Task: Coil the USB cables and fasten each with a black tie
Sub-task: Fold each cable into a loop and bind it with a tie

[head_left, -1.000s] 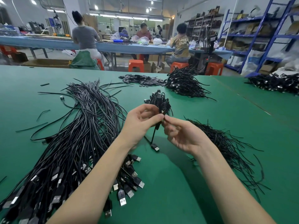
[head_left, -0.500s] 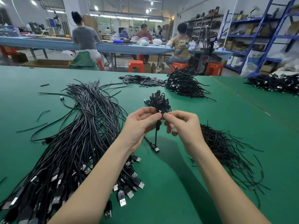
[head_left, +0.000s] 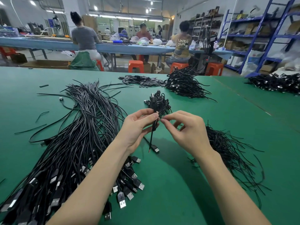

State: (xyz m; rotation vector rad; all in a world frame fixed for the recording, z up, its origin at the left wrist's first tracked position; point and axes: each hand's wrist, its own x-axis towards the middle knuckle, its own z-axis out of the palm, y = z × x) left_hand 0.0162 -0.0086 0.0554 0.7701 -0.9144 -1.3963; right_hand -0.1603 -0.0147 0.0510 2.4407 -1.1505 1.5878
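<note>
Since the earlier frame, the right hand (head_left: 186, 132) has lifted and turned knuckles-up, pinching the tie beside the left hand (head_left: 138, 127), whose fingers grip the coiled USB cable (head_left: 158, 103) above the green table (head_left: 186, 184). Farther back, a seated worker's shirt (head_left: 181, 44) reads "UNKN OWN".

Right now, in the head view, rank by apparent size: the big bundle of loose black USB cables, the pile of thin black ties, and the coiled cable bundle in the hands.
1. Big bundle of loose black USB cables, largest.
2. Pile of thin black ties.
3. Coiled cable bundle pinched by both hands, smallest, though it lies farther from the camera.
</note>
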